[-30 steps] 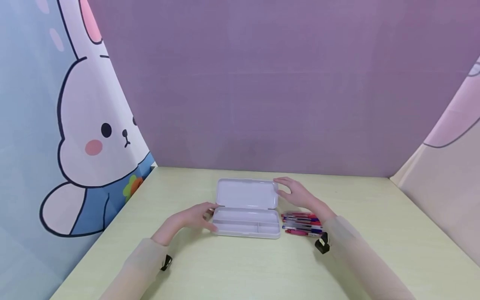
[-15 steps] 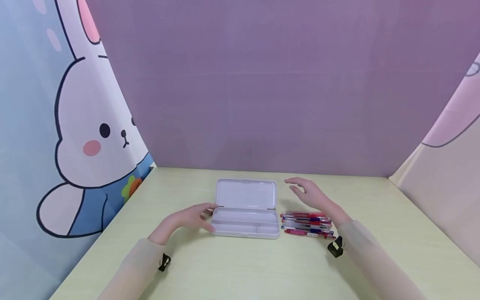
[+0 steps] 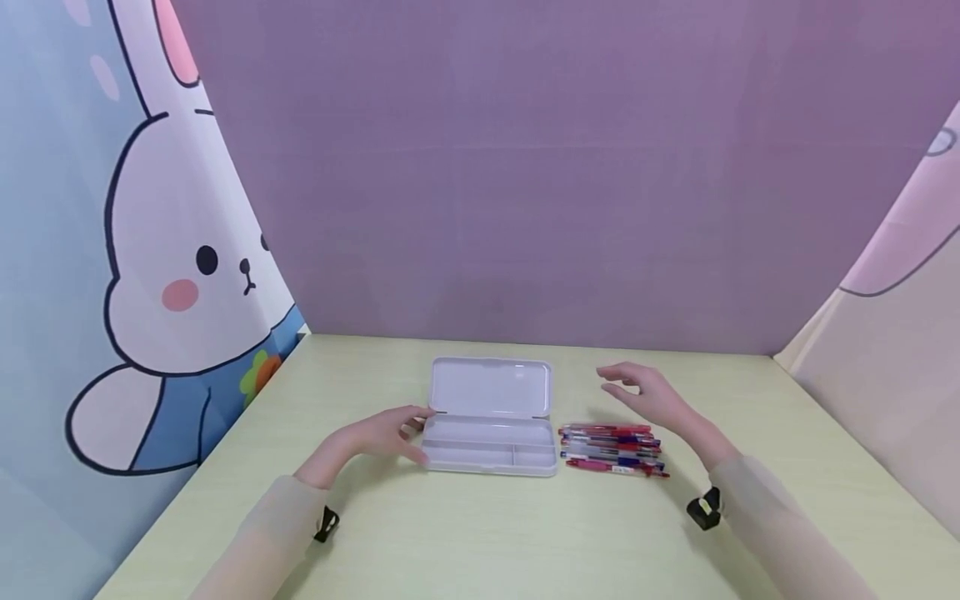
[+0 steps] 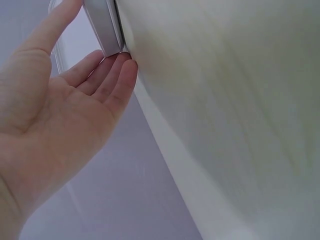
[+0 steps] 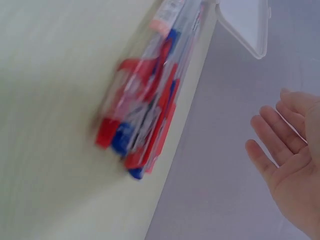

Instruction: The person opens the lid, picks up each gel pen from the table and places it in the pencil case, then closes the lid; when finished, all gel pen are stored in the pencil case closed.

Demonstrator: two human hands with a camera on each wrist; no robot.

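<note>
Case [image 3: 491, 429] is opened and touched by left hand [image 3: 390, 431], fingers relaxed; pens [image 3: 611, 451] are not yet lifted, nothing held by right hand [image 3: 648, 395], fingers parted.

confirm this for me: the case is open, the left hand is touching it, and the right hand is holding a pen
Not quite: the right hand holds no pen. The right wrist view shows it empty, apart from the pens, which lie on the table. The rest stands: the case is open and the left hand is touching it.
</note>
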